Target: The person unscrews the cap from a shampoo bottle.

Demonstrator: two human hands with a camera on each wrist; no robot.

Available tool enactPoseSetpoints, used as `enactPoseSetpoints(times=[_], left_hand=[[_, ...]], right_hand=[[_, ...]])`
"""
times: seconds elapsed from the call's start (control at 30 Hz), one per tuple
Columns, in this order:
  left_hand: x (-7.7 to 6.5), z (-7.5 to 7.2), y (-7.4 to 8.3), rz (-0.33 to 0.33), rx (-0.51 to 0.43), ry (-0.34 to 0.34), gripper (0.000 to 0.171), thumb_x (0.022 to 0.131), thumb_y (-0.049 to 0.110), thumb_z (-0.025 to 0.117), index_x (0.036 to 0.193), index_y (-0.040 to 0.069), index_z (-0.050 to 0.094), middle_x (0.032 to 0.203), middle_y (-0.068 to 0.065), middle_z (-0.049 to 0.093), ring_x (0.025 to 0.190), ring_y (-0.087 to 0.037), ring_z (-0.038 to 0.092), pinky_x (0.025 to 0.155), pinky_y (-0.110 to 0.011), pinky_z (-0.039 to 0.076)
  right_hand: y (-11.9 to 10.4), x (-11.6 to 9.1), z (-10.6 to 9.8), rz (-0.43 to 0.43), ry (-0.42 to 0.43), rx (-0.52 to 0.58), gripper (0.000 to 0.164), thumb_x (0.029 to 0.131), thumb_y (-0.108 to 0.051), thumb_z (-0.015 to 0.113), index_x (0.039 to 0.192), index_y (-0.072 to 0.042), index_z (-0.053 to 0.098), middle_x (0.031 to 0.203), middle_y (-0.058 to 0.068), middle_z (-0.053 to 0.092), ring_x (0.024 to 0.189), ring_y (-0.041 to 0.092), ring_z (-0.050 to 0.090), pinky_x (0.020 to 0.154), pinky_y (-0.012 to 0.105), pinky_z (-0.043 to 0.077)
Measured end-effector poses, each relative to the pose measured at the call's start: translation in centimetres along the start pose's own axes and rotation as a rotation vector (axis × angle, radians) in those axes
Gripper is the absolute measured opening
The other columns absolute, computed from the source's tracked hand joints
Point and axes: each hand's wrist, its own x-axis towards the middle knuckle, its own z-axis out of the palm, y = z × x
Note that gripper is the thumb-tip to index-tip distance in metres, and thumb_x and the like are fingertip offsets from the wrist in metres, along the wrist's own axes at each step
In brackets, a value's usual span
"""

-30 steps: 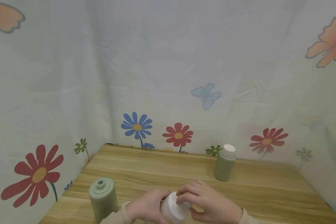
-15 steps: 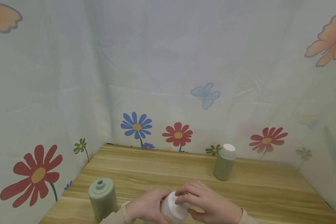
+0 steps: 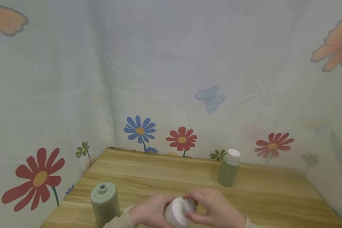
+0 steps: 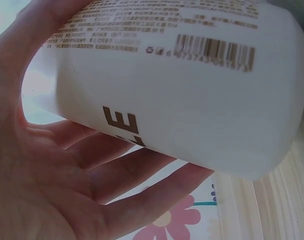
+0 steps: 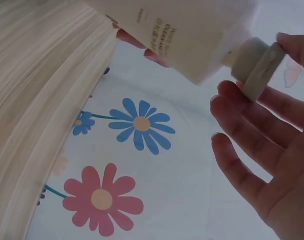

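A white bottle [image 4: 207,110] with brown print and a barcode lies tilted in my left hand [image 3: 152,210], the thumb and fingers wrapped round its body. In the right wrist view the bottle's narrow neck end carries a pale cap [image 5: 257,67] with a wider outer rim. My right hand [image 3: 216,210] pinches that cap between thumb and fingertips. Whether the cap is fully seated on the neck, I cannot tell. The lower part of the bottle is cut off by the bottom edge of the head view.
Left of my hands stands a green bottle [image 3: 104,202] with a bare neck. Farther back on the right is a smaller green bottle [image 3: 229,169] with a white cap. A white rounded thing [image 3: 127,210] is mostly hidden behind my left wrist. Flower-printed curtains [image 3: 171,63] surround the wooden table [image 3: 159,167].
My right fingers have shifted from across the top of the cap to its right side, leaving more of the cap in sight. The left hand keeps its grip; the green bottles stay put.
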Motion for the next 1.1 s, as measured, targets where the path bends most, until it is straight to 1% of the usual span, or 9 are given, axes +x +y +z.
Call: enactPoseSetpoints(times=[0.2,0.3,0.53,0.7,0.77,0.87,0.93,1.0,1.1], left_hand=[[0.03,0.12,0.07,0.007,0.021,0.005,0.046,0.069,0.027,0.085,0.109,0.019,0.063,0.094,0.018,0.064,0.08,0.008,0.054,0.069,-0.017,0.047],[0.05,0.1,0.22,0.009,0.017,0.005,0.047,0.069,0.027,0.085,0.11,0.019,0.063,0.095,0.018,0.064,0.081,0.008,0.054,0.069,-0.017,0.047],[0.07,0.24,0.37,0.01,-0.002,0.01,0.043,0.07,0.026,0.085,0.106,0.02,0.063,0.093,0.018,0.064,0.079,0.007,0.054,0.069,-0.018,0.047],[0.12,0.35,0.41,-0.007,-0.021,0.007,0.043,0.07,0.026,0.085,0.106,0.021,0.063,0.094,0.018,0.064,0.079,0.007,0.054,0.069,-0.018,0.047],[0.14,0.38,0.41,-0.008,-0.012,0.007,0.044,0.07,0.026,0.085,0.107,0.021,0.063,0.093,0.018,0.064,0.079,0.007,0.054,0.069,-0.018,0.047],[0.14,0.49,0.35,0.004,0.011,0.012,0.045,0.069,0.026,0.085,0.108,0.021,0.063,0.094,0.018,0.064,0.079,0.007,0.054,0.068,-0.017,0.046],[0.13,0.55,0.31,0.011,0.022,0.018,0.045,0.069,0.026,0.085,0.107,0.021,0.063,0.093,0.018,0.064,0.078,0.008,0.054,0.067,-0.016,0.046],[0.1,0.59,0.29,0.02,0.038,0.026,0.045,0.068,0.026,0.085,0.106,0.02,0.063,0.091,0.018,0.063,0.077,0.008,0.053,0.067,-0.016,0.046],[0.11,0.61,0.33,0.024,0.053,0.032,0.045,0.067,0.026,0.085,0.105,0.019,0.062,0.09,0.019,0.062,0.076,0.008,0.053,0.067,-0.016,0.045]], right_hand=[[0.11,0.01,-0.49,-0.133,-0.012,0.033,0.038,0.085,-0.022,0.073,0.12,-0.017,0.06,0.106,-0.01,0.064,0.093,0.002,0.059,0.085,0.011,0.046],[0.09,0.02,-0.76,-0.178,-0.024,0.053,0.042,0.082,-0.016,0.074,0.122,-0.017,0.059,0.111,-0.008,0.063,0.097,0.005,0.058,0.088,0.013,0.046],[-0.21,-0.16,-0.97,-0.162,-0.087,0.131,0.051,0.076,0.002,0.072,0.12,-0.018,0.057,0.118,-0.003,0.06,0.105,0.009,0.055,0.091,0.019,0.049],[-0.25,-0.2,-0.89,-0.186,-0.081,0.12,0.055,0.068,0.012,0.066,0.113,-0.019,0.056,0.118,-0.003,0.06,0.105,0.009,0.053,0.092,0.022,0.048],[-0.21,-0.24,-0.8,-0.194,-0.085,0.119,0.057,0.068,0.013,0.065,0.114,-0.019,0.055,0.12,-0.003,0.059,0.105,0.01,0.052,0.092,0.023,0.048],[-0.27,-0.36,-0.63,-0.17,-0.093,0.137,0.048,0.081,0.0,0.068,0.123,-0.019,0.054,0.125,-0.003,0.058,0.109,0.011,0.052,0.092,0.026,0.049],[-0.36,-0.45,-0.52,-0.112,-0.092,0.137,0.046,0.088,-0.016,0.07,0.129,-0.02,0.052,0.128,-0.004,0.057,0.112,0.011,0.053,0.092,0.028,0.05],[-0.44,-0.52,-0.41,-0.035,-0.076,0.107,0.048,0.089,-0.033,0.069,0.133,-0.02,0.051,0.128,-0.007,0.057,0.113,0.009,0.055,0.092,0.029,0.052],[-0.47,-0.57,-0.3,0.077,-0.057,0.031,0.05,0.089,-0.043,0.066,0.131,-0.02,0.053,0.119,-0.012,0.061,0.104,0.003,0.059,0.087,0.028,0.052]])
